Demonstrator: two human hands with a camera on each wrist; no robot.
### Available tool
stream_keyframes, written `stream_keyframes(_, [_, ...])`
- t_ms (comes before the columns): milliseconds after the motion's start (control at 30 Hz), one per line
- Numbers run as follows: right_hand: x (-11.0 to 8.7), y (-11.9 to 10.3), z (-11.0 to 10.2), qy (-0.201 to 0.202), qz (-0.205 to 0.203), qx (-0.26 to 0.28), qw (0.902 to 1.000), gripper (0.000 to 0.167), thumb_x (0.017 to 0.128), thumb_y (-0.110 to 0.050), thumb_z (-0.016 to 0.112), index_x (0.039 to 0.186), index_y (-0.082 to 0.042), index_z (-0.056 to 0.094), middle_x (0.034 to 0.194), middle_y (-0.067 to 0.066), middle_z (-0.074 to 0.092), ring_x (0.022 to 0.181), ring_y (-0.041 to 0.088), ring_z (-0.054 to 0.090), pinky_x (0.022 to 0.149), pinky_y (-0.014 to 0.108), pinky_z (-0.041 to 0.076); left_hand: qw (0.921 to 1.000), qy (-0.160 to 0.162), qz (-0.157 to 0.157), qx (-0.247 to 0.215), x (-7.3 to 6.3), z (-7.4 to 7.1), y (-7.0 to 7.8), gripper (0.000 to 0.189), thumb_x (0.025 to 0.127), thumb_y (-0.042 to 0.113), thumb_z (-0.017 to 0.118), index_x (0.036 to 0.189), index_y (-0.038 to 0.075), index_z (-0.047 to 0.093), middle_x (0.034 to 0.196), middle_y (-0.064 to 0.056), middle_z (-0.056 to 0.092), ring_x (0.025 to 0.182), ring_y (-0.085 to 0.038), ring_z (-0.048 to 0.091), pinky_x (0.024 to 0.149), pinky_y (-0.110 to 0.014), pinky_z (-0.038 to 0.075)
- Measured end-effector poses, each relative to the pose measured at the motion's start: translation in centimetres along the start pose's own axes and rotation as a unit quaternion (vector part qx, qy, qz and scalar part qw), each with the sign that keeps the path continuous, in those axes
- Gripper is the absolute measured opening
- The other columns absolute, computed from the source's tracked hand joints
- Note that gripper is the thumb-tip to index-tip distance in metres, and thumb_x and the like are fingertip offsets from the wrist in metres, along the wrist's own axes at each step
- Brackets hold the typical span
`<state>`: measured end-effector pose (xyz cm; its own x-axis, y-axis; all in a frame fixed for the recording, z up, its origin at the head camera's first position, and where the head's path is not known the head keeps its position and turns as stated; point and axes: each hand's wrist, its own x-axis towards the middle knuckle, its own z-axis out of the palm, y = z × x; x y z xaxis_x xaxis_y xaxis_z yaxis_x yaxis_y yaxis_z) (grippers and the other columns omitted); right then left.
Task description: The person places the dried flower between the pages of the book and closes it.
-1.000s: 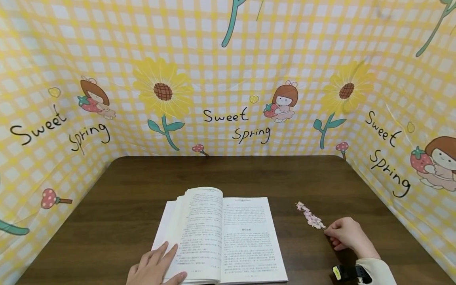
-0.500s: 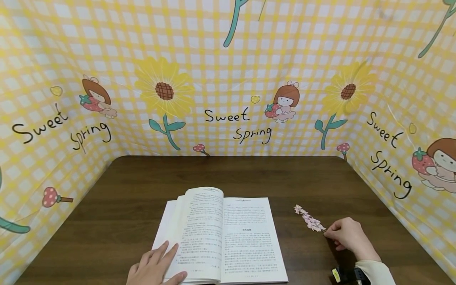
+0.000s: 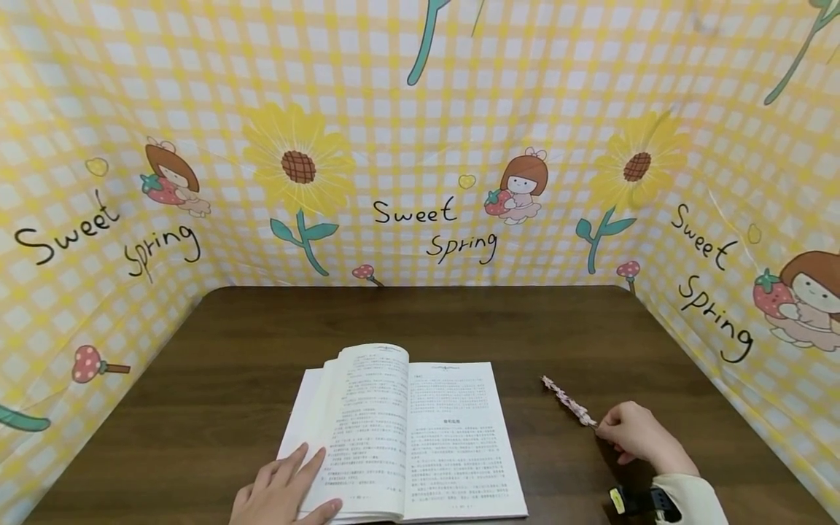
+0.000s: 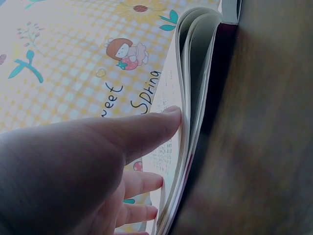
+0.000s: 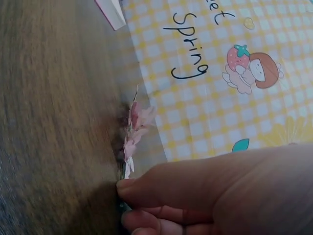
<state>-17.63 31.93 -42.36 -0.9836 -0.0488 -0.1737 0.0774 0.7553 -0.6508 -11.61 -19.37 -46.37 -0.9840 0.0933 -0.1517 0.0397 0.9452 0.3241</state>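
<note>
An open book lies on the table, with printed pages on both sides of its spine. My left hand rests on the lower left page, fingers spread; in the left wrist view the thumb lies along the edges of the curved pages. To the right of the book, my right hand pinches the stem end of a pink flower sprig between thumb and fingers. The sprig points away to the upper left, at or just above the tabletop, its blossoms seen narrow and edge-on. The pinched stem end is partly hidden by the fingers.
The dark wooden table is bounded at the back and sides by a yellow checked cloth with printed sunflowers. A black wrist strap device sits on the right wrist by the pale sleeve.
Between the right fingers the flower sprig has turned about its stem, from showing its broad side to a thin edge. The left hand and the book have stayed in place.
</note>
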Motion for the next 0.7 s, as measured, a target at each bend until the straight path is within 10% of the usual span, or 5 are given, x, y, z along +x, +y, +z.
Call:
stream_keyframes(300, [-0.3,1.8,-1.0,-0.085,-0.037,0.122,0.9882,0.021,0.098,-0.005,0.051,0.085,0.008,0.059,0.072,0.003,0.056,0.066,0.017,0.058,0.059,0.034,0.058,0.9999,-0.005,-0.011,-0.002,0.3,0.3,-0.2,0.096,0.078,0.083,0.052,0.147,0.017,0.051,0.152,-0.015,0.041,0.13,-0.041,0.04,0.091,-0.071,0.033])
stream_keyframes(700, [1.1,1.6,0.2,-0.184,-0.112,0.375,0.902,0.021,0.107,-0.008,0.04,0.105,0.004,0.057,0.103,0.019,0.072,0.093,0.021,0.072,0.081,0.035,0.058,0.9997,-0.01,-0.022,0.009,0.6,0.7,-0.4,0.099,0.075,0.086,0.051,0.147,0.019,0.051,0.152,-0.014,0.042,0.13,-0.042,0.041,0.09,-0.071,0.034])
